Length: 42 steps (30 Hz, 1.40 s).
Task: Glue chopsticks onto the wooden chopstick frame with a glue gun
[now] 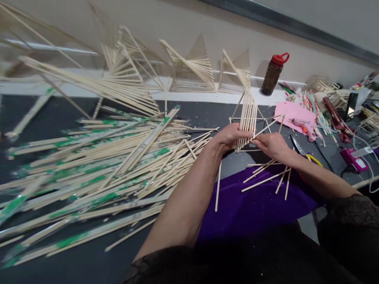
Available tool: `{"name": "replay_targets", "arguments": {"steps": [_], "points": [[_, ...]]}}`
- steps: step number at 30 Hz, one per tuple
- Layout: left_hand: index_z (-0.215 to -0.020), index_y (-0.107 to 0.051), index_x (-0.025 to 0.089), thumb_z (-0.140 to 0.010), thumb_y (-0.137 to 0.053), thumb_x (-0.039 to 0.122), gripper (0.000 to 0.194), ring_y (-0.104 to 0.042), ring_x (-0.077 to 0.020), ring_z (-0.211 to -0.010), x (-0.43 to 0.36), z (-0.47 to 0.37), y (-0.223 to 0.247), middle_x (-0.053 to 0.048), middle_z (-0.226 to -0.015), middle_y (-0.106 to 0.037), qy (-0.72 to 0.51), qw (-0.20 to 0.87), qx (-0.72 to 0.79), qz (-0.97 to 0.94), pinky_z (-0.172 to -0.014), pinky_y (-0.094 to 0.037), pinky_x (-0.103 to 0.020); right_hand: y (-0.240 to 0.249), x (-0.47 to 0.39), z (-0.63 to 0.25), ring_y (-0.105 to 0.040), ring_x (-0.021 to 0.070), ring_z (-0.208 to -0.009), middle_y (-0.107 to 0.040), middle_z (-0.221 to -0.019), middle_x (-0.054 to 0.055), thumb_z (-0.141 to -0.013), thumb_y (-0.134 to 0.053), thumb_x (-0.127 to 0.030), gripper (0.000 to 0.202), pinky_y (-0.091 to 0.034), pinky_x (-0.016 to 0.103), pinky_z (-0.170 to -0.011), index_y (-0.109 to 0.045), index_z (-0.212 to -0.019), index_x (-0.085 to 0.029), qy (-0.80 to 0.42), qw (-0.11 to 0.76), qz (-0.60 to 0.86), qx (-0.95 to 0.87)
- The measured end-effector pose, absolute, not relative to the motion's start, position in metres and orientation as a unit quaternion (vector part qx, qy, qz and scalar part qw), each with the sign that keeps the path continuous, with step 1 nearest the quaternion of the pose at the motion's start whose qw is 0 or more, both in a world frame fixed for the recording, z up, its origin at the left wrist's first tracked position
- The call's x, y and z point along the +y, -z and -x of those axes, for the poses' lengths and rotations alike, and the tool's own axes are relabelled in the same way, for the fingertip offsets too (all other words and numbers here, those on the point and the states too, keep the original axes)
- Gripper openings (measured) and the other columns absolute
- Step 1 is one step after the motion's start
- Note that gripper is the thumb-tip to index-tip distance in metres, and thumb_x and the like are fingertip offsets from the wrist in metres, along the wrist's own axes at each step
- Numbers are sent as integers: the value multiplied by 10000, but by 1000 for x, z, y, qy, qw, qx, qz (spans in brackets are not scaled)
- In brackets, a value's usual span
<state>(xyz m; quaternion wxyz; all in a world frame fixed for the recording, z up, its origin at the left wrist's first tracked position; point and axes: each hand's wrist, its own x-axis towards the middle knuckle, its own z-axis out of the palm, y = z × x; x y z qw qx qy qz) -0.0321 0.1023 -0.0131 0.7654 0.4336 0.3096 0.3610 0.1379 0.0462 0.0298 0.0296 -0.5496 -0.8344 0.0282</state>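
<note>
My left hand (230, 137) is closed around the lower part of a frame of wooden chopsticks (248, 112), its sticks laid side by side in a fanned row. More crossed sticks of this frame show behind both hands. With its fingers pinched, my right hand (272, 145) holds a single chopstick (268, 127) against the frame's lower right corner. The fingertips of both hands nearly meet there. Loose chopsticks (263, 181) lie below my right hand on a purple cloth (237, 205).
Many chopsticks in green-marked wrappers (97, 181) cover the left of the dark table. Finished-looking chopstick frames (192, 67) stand along the wall beside a red-capped bottle (271, 75). At right are a pink glue gun (308, 128), yellow-handled scissors (314, 159), a purple box (353, 161) and cables.
</note>
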Motion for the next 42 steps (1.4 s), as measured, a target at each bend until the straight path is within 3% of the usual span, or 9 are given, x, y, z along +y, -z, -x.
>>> {"name": "replay_targets", "arguments": {"steps": [7, 13, 16, 21, 23, 25, 34, 38, 42], "points": [[-717, -705, 121, -448, -888, 229, 342, -623, -134, -581, 98, 34, 9, -23, -629, -684, -355, 763, 333, -425, -598, -488, -262, -38, 30, -141, -634, 154, -660, -745, -785, 56, -960, -540, -334, 247, -338, 281, -569, -742, -904, -203, -41, 45, 529, -846], [-738, -718, 115, -383, -935, 354, 480, -602, -120, -541, 96, 38, -3, -20, -627, -697, -399, 731, 378, -405, -556, -484, -245, -43, 12, -177, -581, 123, -623, -679, -717, 30, -950, -526, -368, 268, -409, 258, -608, -646, -791, -189, -34, 301, 478, -824], [-725, -720, 124, -374, -937, 372, 481, -580, -109, -519, 99, 41, -4, -4, -608, -687, -407, 706, 402, -418, -533, -462, -234, -35, 17, -194, -522, 112, -556, -630, -720, 10, -873, -622, -377, 205, -401, 267, -587, -587, -822, -181, -50, 364, 535, -761], [-748, -723, 130, -447, -907, 404, 447, -590, -119, -547, 102, 42, -1, -15, -648, -702, -409, 675, 418, -449, -557, -457, -243, -27, 33, -200, -579, 126, -641, -669, -1027, 74, -861, -609, -306, 262, -432, 289, -665, -582, -1087, -176, -139, 297, 563, -758], [-773, -723, 134, -454, -898, 419, 462, -582, -119, -544, 101, 42, -1, -11, -649, -696, -415, 662, 427, -457, -548, -447, -242, -28, 37, -197, -597, 144, -703, -684, -939, 63, -890, -543, -255, 126, -430, 286, -698, -619, -961, -183, -163, 257, 535, -788], [-796, -722, 140, -466, -886, 434, 471, -571, -117, -541, 99, 41, -3, -3, -648, -686, -418, 653, 431, -462, -544, -438, -240, -29, 39, -195, -601, 149, -727, -677, -824, 48, -907, -496, -231, 151, -424, 277, -710, -621, -836, -186, -177, 239, 508, -808], [-851, -709, 170, -604, -793, 460, 390, -631, -145, -752, 97, 49, -19, -27, -792, -710, -438, 608, 442, -493, -673, -487, -247, -35, 32, -203, -574, 136, -643, -646, -695, 24, -895, -480, -271, 222, -402, 271, -659, -621, -748, -182, -174, 272, 499, -804], [-934, -719, 183, -672, -739, 347, 310, -661, -193, -851, 87, 64, -28, -54, -913, -743, -379, 469, 534, -593, -767, -510, -314, -37, 31, -212, -580, 139, -621, -654, -667, 18, -884, -494, -275, 213, -399, 276, -631, -621, -737, -187, -174, 286, 515, -789], [-1033, -728, 208, -744, -693, 281, 301, -641, -282, -1039, 59, 72, -27, -93, -1092, -726, -159, 220, 559, -783, -936, -480, -417, -37, 33, -216, -586, 144, -604, -649, -646, 15, -884, -500, -292, 219, -404, 279, -619, -611, -726, -189, -196, 285, 513, -786]]}}
